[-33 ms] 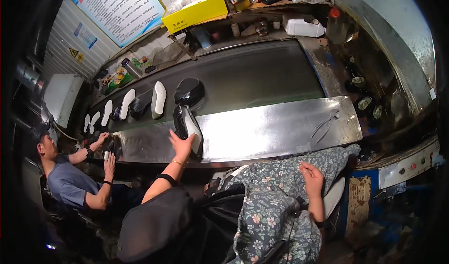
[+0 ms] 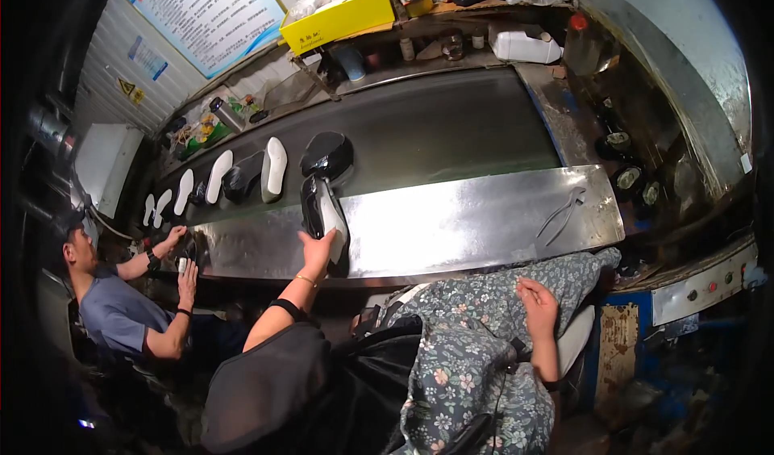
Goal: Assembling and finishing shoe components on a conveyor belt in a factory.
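My left hand (image 2: 317,250) grips the near end of a glossy black shoe (image 2: 310,205) with a white sole-shaped piece along it. Some of its fingers are hidden against the shoe. That shoe lies across the bare metal ledge (image 2: 451,221), its far end reaching the dark belt. Just beyond it sits another glossy black shoe piece (image 2: 327,155). Over the floral cloth (image 2: 459,318) on my lap, my right hand (image 2: 538,306) has its fingertips pressed together. Whatever they may hold is too small to make out.
Several white soles (image 2: 274,169) and black shoes line the dark belt (image 2: 443,124) toward the left. Pincers (image 2: 562,215) rest on the ledge's right end. At left a co-worker (image 2: 121,310) handles a piece at the ledge. A yellow box (image 2: 339,23) stands on the back shelf.
My left hand's spread fingers have closed in on the near end of the shoe. My right hand stays as it was.
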A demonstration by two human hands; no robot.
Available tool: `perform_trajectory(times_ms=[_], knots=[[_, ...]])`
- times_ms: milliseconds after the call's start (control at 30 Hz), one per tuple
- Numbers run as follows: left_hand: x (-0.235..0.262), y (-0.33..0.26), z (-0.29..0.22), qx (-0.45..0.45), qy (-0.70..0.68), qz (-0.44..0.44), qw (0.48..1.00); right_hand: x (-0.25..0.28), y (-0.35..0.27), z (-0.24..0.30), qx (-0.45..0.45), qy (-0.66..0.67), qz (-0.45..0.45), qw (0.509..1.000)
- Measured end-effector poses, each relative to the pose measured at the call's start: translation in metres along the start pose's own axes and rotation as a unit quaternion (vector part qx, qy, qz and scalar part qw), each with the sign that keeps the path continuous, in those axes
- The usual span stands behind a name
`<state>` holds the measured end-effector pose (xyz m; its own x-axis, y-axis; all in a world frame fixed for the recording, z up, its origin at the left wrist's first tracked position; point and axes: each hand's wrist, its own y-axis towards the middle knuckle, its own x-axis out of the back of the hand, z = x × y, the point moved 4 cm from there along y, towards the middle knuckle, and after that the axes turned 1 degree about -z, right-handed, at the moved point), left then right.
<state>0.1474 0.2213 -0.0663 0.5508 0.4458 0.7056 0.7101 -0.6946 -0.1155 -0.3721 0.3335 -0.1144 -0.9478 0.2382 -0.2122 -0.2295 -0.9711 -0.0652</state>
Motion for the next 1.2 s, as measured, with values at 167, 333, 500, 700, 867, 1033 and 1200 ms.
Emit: perform_trajectory(times_ms=[167, 333, 500, 700, 867, 1033, 1200], knots=[[-0.018, -0.047, -0.046, -0.051, -0.18, 0.249, 0.95, -0.004, 0.001, 0.023, -0.072, -0.047, 0.002, 0.996], [-0.038, -0.192, -0.136, -0.193, -0.221, 0.556, 0.777, -0.069, 0.04, 0.173, 0.161, -0.049, -0.054, 0.984], [-0.095, -0.27, -0.215, -0.263, -0.205, 0.788, 0.518, -0.025, -0.007, 0.246, 0.405, -0.465, -0.154, 0.772], [-0.144, -0.395, -0.272, -0.126, -0.204, 0.886, 0.396, -0.027, -0.083, 0.243, 0.307, -0.556, -0.143, 0.759], [-0.157, -0.417, -0.264, -0.063, -0.155, 0.903, 0.396, -0.004, -0.091, 0.251, 0.109, -0.498, -0.143, 0.848], [-0.183, -0.407, -0.262, -0.018, -0.142, 0.885, 0.443, 0.014, -0.054, 0.234, 0.004, -0.396, -0.142, 0.907], [-0.225, -0.384, -0.246, 0.012, -0.099, 0.849, 0.519, 0.034, -0.006, 0.201, -0.058, -0.286, -0.105, 0.951]])
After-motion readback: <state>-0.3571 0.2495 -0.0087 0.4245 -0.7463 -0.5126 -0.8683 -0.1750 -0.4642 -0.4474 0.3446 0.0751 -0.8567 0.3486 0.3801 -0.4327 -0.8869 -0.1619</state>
